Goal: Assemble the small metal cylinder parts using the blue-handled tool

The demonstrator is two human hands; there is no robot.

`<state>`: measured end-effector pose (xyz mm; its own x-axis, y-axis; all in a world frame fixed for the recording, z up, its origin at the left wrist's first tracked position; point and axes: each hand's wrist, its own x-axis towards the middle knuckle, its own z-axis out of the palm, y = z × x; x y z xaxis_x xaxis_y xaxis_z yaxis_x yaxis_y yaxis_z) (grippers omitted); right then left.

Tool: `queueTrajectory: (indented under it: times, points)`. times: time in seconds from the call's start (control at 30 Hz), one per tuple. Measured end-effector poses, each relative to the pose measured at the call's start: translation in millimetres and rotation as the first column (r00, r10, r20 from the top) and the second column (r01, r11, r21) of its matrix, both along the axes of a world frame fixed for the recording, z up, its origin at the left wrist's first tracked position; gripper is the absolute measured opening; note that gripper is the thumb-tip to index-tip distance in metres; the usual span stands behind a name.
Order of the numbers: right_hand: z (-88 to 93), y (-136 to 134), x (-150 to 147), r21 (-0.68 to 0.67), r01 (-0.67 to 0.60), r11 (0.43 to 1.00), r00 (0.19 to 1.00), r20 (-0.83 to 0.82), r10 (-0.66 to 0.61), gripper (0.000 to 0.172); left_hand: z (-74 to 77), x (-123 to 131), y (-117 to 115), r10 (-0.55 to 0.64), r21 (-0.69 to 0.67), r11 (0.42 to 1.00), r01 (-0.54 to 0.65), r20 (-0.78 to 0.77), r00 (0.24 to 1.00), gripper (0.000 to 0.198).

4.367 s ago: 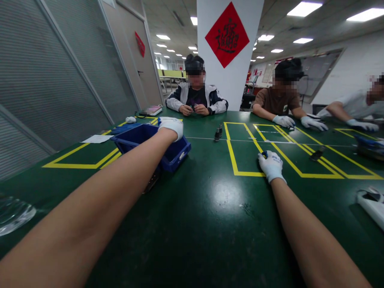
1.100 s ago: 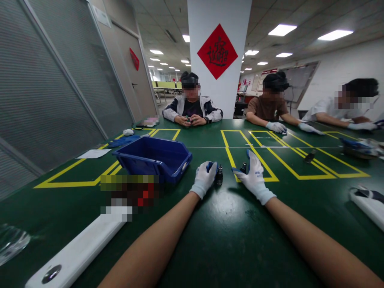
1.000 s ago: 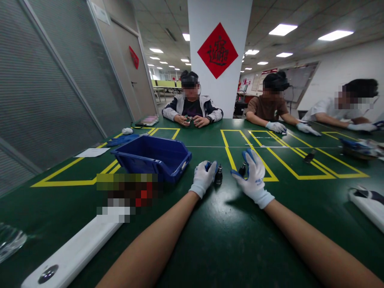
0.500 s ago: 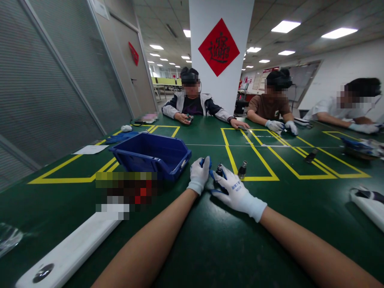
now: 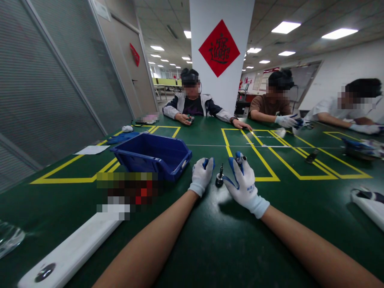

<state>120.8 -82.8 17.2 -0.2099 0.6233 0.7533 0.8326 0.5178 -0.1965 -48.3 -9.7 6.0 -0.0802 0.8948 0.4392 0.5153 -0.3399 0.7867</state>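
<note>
My left hand (image 5: pixel 203 174), in a white glove with blue fingertips, is closed beside the blue bin; whatever its curled fingers hold is hidden. My right hand (image 5: pixel 244 186), gloved alike, is raised a little with a small dark cylindrical part with a silver end (image 5: pixel 241 159) at its fingertips. Between both hands a black-and-silver base with a thin upright pin (image 5: pixel 220 179) stands on the green table (image 5: pixel 192 248). Neither hand appears to touch that base.
A blue open-front bin (image 5: pixel 150 156) stands left of my left hand. A white bar (image 5: pixel 75 244) lies at the near left. Farther right lies a dark cylindrical part (image 5: pixel 312 156). Several people sit across the table, one with a gloved hand (image 5: pixel 286 121) raised.
My right hand has moved up and right from the upright part, whose thin pin now shows. The cylindrical part seen standing to the right no longer shows there. My left hand stays put, closed.
</note>
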Motion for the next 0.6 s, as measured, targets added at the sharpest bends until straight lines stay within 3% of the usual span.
queueTrajectory:
  times: [0.13, 0.23, 0.33, 0.6]
  points:
    - [-3.2, 8.4, 2.3, -0.108, 0.018, 0.994, 0.999, -0.044, -0.022, 0.063, 4.7, 1.4, -7.9, 0.012, 0.097, 0.995, -0.009, -0.022, 1.000, 0.041]
    - [-10.1, 15.9, 6.2, -0.228, -0.055, 0.972, 0.998, 0.014, 0.060, 0.052, 6.9, 2.1, -11.5, 0.018, 0.153, 0.988, -0.017, -0.006, 1.000, 0.038]
    - [-15.3, 19.9, 9.3, -0.331, -0.108, 0.937, 0.984, 0.099, 0.148, 0.058, 7.7, 2.7, -12.9, 0.012, 0.171, 0.985, -0.008, -0.021, 1.000, 0.037]
    - [-14.8, 19.5, 8.3, -0.345, -0.084, 0.935, 0.966, 0.202, 0.161, 0.057, 10.0, 6.5, -17.1, -0.107, 0.230, 0.965, 0.129, -0.107, 0.988, 0.029]
